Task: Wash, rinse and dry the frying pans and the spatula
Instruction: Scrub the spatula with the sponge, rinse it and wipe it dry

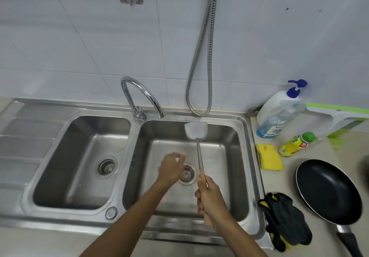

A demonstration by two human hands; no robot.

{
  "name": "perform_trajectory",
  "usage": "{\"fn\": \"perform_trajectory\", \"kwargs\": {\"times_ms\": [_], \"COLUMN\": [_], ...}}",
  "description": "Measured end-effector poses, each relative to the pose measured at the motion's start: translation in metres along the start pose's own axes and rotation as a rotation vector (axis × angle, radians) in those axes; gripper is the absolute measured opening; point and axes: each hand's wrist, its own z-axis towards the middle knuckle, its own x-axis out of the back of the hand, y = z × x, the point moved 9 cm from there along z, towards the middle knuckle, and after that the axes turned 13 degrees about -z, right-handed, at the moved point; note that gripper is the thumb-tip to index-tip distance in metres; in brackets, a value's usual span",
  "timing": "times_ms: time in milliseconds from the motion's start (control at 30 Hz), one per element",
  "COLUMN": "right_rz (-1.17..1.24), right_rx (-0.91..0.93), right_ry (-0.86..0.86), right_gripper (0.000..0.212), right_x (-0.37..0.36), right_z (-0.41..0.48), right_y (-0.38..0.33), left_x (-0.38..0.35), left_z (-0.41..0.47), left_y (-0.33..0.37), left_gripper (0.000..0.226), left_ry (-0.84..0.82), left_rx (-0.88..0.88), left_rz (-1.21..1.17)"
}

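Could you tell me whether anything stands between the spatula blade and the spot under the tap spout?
Nothing visible does. The right hand holds the spatula by its handle over the right basin, blade near the back wall. The spout lies to the blade's left with open space between. The left hand hovers lower, above the drain.

Soft, even light over my sink, cool and fairly bright, no hard shadows. Pale glare streaks the steel basin walls and the curved tap just behind the sink. My left hand over the drain is smeared with motion blur, its fingers ghosted. Tile lines on the wall behind the sink bow outward toward the edges, and the corners go soft.
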Motion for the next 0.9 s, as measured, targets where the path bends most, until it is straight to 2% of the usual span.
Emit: {"fn": "perform_trajectory", "kwargs": {"times_ms": [67, 167, 233, 333, 467, 600, 633, 733, 800, 900], "right_rz": [0.037, -0.029, -0.072, -0.055, -0.097, -0.089, -0.083, -0.069, -0.057, -0.069], "right_rx": [-0.010, 0.002, 0.019, 0.009, -0.002, -0.017, -0.017, -0.042, -0.047, -0.038], "right_ry": [-0.012, -0.064, -0.082, -0.095, -0.089, -0.126, -0.138, -0.154, -0.177, -0.193], "right_gripper": [0.020, 0.020, 0.021, 0.021, 0.024, 0.023, 0.023, 0.021, 0.021, 0.021], "right_x": [0.005, 0.010, 0.012, 0.009, 0.005, -0.003, -0.006, -0.013, -0.019, -0.027], "right_z": [-0.001, -0.003, -0.005, -0.005, 0.004, 0.007, 0.007, 0.009, 0.011, 0.018], "right_y": [0.004, 0.006, 0.007, 0.011, 0.018, 0.023, 0.022, 0.018, 0.011, 0.000], "left_x": [0.050, 0.102, 0.124, 0.136, 0.139, 0.121, 0.118, 0.099, 0.069, 0.014], "left_z": [0.029, 0.076, 0.105, 0.120, 0.093, 0.056, 0.047, 0.018, -0.003, -0.032], "left_y": [0.035, 0.089, 0.097, 0.081, 0.049, -0.026, -0.032, -0.022, -0.017, -0.024], "left_gripper": [0.050, 0.056, 0.053, 0.047, 0.045, 0.065, 0.064, 0.041, 0.033, 0.020], "left_ry": [0.215, 0.310, 0.248, 0.163, 0.281, 0.110, 0.116, 0.175, 0.101, -0.111], "left_rx": [-0.207, -0.449, -0.457, -0.363, -0.308, -0.082, -0.064, -0.111, -0.095, 0.156], "left_rz": [0.392, 0.837, 1.037, 1.098, 0.971, 0.892, 0.839, 0.566, 0.323, -0.161]}}
